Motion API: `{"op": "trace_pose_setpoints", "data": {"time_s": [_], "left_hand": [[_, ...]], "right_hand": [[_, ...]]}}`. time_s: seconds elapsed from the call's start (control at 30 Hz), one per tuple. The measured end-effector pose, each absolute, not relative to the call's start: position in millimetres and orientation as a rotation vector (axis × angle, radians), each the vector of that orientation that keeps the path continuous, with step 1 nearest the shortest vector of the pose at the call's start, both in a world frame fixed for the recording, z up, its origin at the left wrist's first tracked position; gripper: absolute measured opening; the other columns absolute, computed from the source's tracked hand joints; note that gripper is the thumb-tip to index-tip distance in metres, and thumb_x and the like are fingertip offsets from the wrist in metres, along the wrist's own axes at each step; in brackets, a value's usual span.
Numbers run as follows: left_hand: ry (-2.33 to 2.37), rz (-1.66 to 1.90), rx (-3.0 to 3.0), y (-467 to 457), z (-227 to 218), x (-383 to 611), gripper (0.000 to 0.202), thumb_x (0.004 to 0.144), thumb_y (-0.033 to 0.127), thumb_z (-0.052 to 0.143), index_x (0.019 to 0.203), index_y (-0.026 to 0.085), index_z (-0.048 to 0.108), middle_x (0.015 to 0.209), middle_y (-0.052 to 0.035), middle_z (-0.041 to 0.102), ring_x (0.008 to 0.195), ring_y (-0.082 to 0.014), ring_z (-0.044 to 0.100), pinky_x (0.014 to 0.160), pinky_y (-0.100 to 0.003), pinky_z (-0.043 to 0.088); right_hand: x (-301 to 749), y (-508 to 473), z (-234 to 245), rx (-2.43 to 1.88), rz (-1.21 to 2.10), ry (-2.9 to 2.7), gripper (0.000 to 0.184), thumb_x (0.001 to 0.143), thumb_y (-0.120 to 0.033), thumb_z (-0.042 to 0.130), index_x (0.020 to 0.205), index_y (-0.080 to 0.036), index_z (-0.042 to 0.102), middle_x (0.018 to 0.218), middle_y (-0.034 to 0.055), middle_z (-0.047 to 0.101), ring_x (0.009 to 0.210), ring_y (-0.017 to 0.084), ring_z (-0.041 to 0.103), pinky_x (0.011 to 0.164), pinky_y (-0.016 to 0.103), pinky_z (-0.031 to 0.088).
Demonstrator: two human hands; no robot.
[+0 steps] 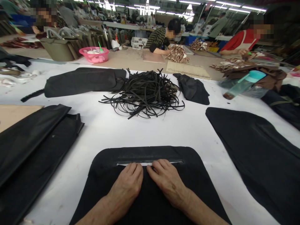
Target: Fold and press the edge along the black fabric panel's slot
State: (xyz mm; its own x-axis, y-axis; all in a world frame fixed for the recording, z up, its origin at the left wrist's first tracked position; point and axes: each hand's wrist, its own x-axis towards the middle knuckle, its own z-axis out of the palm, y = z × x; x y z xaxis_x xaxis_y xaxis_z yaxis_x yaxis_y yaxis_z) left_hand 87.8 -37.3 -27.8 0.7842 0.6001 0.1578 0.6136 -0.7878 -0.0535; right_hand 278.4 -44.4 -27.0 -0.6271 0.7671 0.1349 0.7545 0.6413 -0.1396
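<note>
1. Both the left hand [127,184] and the right hand [167,179] are laid flat, side by side, on a black fabric panel [105,187] at its slit [150,162].
2. The panel is spread on a white table [182,128], near black strips [146,93].
3. A busy workshop is seen behind.

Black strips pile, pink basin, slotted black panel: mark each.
black strips pile [146,93], head view, centre of tangle.
pink basin [94,55], head view, front wall.
slotted black panel [105,162], head view, upper left corner.
</note>
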Motion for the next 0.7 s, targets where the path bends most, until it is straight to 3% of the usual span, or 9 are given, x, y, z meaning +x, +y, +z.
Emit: {"op": "trace_pose_setpoints", "data": {"time_s": [0.43, 0.7], "left_hand": [[-0.901, -0.063, -2.778, -37.4, -30.4, 61.6, 0.044, 0.078, -0.002, 0.033, 0.116, 0.007, 0.053, 0.102, -0.0116, 0.062, 0.093, -0.0227, 0.056, 0.086, -0.037, 0.046], [-0.87, -0.255, -2.733, -34.5, -42.1, 13.9, 0.045, 0.078, -0.002, 0.035, 0.114, 0.014, 0.055, 0.105, -0.0082, 0.062, 0.101, -0.0219, 0.054, 0.093, -0.035, 0.042]], "right_hand": [[323.6, -50.2, -22.5, -1.158, -0.048, -2.784, 0.022, 0.087, -0.008, 0.046, 0.107, -0.008, 0.056, 0.092, 0.0091, 0.057, 0.08, 0.021, 0.048, 0.072, 0.034, 0.042], [357.9, -58.9, -16.3, -1.238, -0.122, -2.782, 0.03, 0.089, -0.004, 0.032, 0.108, -0.007, 0.055, 0.093, 0.0113, 0.058, 0.084, 0.021, 0.051, 0.076, 0.036, 0.046]]}}
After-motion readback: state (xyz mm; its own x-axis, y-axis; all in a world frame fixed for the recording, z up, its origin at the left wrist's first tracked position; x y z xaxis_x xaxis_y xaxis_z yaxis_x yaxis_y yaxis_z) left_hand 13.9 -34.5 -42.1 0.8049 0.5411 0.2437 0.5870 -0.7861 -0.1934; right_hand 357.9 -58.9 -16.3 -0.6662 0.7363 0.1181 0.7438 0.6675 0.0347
